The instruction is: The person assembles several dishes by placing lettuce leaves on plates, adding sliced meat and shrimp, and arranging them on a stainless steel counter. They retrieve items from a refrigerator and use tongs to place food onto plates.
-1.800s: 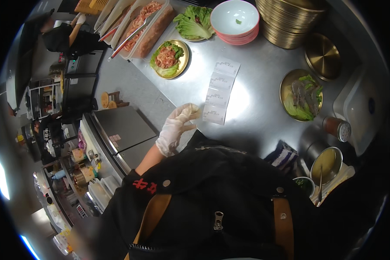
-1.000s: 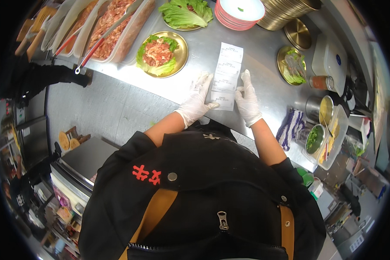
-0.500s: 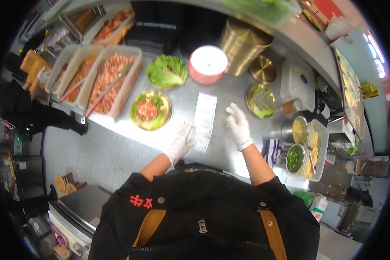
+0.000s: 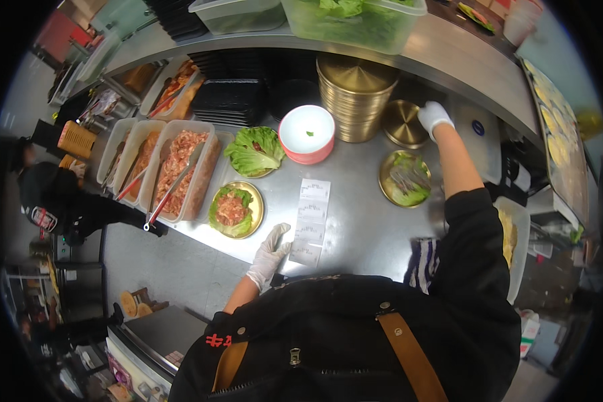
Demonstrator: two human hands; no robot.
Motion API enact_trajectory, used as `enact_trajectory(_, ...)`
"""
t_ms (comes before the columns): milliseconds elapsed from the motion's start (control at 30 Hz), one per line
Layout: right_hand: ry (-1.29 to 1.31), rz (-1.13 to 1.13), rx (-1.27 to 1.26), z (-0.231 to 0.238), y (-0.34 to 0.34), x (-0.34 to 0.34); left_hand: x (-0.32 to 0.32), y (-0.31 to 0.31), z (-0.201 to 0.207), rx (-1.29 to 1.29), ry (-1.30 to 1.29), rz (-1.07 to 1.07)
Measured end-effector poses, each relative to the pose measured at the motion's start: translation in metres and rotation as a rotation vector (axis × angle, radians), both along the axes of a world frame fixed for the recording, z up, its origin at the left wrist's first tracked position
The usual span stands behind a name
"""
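White gloves cover both hands. My left hand lies at the counter's near edge, fingers stretched out and thumb apart, beside the lower left edge of a strip of printed paper slips. My right hand is at the far right, its fingers bent together at the right side of a gold metal plate; whether it holds anything is hidden. Nearer me stands a gold plate of lettuce with greyish strips on top. Left of the slips is a gold plate of lettuce and pinkish raw meat, with a lettuce plate behind it.
A tall stack of gold plates stands behind pink-rimmed bowls. Tubs of meat with tongs line the left. A shelf with a lettuce bin crosses the back. A striped cloth lies right. Another person stands left.
My right hand has moved from beside the slips to the gold plate at the far right. My left hand stays by the slips. The view has shifted, showing more of the shelf.
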State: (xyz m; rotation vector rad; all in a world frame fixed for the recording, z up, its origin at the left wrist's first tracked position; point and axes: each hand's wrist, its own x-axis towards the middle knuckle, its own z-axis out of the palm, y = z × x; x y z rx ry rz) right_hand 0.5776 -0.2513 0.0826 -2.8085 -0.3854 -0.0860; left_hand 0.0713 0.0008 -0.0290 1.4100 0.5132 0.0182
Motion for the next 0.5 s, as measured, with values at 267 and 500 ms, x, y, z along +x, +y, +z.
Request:
enact_trajectory(267,0.199,-0.327,0.191,-0.173,-0.056,0.074,-0.003,-0.012,-0.002,0.157,0.006,0.020)
enact_trajectory(500,0.415,-0.494,0.585,-0.190,-0.069,0.094,-0.004,-0.010,-0.020,0.201,0.003,0.010)
